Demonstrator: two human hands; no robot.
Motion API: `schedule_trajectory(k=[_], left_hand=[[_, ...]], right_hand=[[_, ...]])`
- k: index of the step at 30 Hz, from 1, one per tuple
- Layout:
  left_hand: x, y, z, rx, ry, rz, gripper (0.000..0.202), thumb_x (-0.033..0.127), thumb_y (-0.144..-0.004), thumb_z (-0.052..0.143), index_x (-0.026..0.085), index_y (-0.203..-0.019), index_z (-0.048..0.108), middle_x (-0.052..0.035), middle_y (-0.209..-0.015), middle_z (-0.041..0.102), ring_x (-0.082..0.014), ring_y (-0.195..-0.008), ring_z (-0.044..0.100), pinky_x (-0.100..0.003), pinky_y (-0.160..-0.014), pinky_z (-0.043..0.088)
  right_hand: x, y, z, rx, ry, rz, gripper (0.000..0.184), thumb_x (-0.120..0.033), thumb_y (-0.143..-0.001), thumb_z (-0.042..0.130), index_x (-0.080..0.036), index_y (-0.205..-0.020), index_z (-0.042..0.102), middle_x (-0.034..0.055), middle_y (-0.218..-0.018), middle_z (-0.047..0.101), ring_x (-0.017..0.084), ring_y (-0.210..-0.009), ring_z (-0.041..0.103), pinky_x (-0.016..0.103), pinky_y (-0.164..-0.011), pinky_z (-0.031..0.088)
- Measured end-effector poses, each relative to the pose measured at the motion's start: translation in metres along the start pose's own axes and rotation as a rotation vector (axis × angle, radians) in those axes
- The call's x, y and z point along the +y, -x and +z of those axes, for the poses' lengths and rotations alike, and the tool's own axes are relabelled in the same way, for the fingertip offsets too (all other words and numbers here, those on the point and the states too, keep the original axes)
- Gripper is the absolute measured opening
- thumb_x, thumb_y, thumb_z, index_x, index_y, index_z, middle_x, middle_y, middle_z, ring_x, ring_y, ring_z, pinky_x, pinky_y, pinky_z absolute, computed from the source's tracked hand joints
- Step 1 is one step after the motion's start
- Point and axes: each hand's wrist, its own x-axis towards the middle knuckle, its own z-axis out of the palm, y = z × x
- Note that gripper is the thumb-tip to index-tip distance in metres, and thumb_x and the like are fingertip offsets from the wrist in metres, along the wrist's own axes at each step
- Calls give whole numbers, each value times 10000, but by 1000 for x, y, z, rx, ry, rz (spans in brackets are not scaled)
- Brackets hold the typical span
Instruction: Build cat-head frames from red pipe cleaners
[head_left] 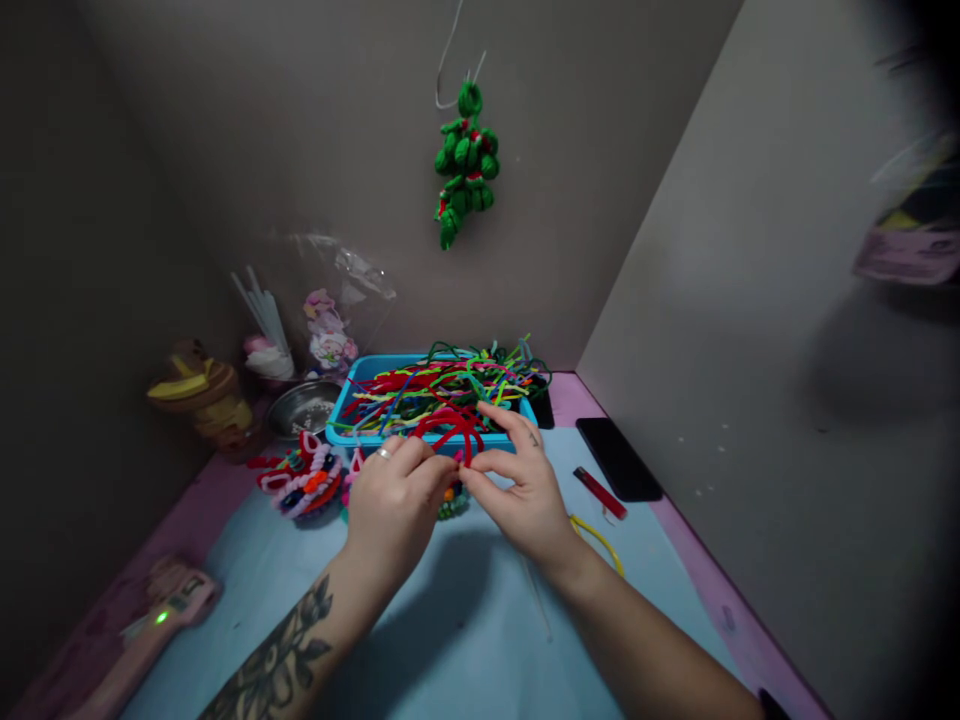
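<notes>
My left hand [394, 495] and my right hand [521, 490] meet over the pale blue mat [465, 620], both pinched on a bent red pipe cleaner [450, 428] that loops up between them. A ring shows on my left hand. Just behind the hands stands a blue tray [346, 400] heaped with several pipe cleaners of many colours. Under my hands lies a small green and orange piece [452, 502], mostly hidden.
Left of the tray are a pile of finished pipe-cleaner shapes [300, 485], a metal bowl [300, 408] and a brown figure [199, 395]. A black phone [619, 458], a red lighter [600, 492] and a yellow pipe cleaner [600, 538] lie right. A green ornament [465, 165] hangs on the wall.
</notes>
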Motion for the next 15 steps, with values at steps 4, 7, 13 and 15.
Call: schedule_trajectory(k=[4,7,13,15], left_hand=[[1,0,0,-24,-30,15,199,242,-878,538,187,-754,683,-32,-668,591,-172,-640,477,-299,-600,353],[2,1,2,-39,-23,27,195,237,-876,541,185,-743,675,-28,-676,593,-176,-650,483,-302,-602,353],[2,3,6,-85,81,-5,186,260,-876,545,190,-772,682,-28,-712,608,-168,-666,516,-295,-610,366],[1,3,7,-80,120,-31,175,259,-867,557,185,-766,680,-28,-710,601,-164,-667,520,-288,-612,372]], right_hand=[[0,-2,-1,-40,-11,61,92,-199,-741,639,-227,-662,678,66,-1211,565,264,-1158,477,453,-994,364],[1,-3,-3,-55,-53,131,51,-237,-751,634,-222,-727,677,84,-1176,560,261,-1142,492,451,-987,365],[6,-5,-3,-148,-261,292,90,-224,-747,628,-207,-662,652,69,-1169,552,220,-1137,521,385,-992,375],[7,-6,-3,-147,-303,317,97,-222,-739,640,-206,-646,660,64,-1165,548,213,-1139,524,371,-1001,370]])
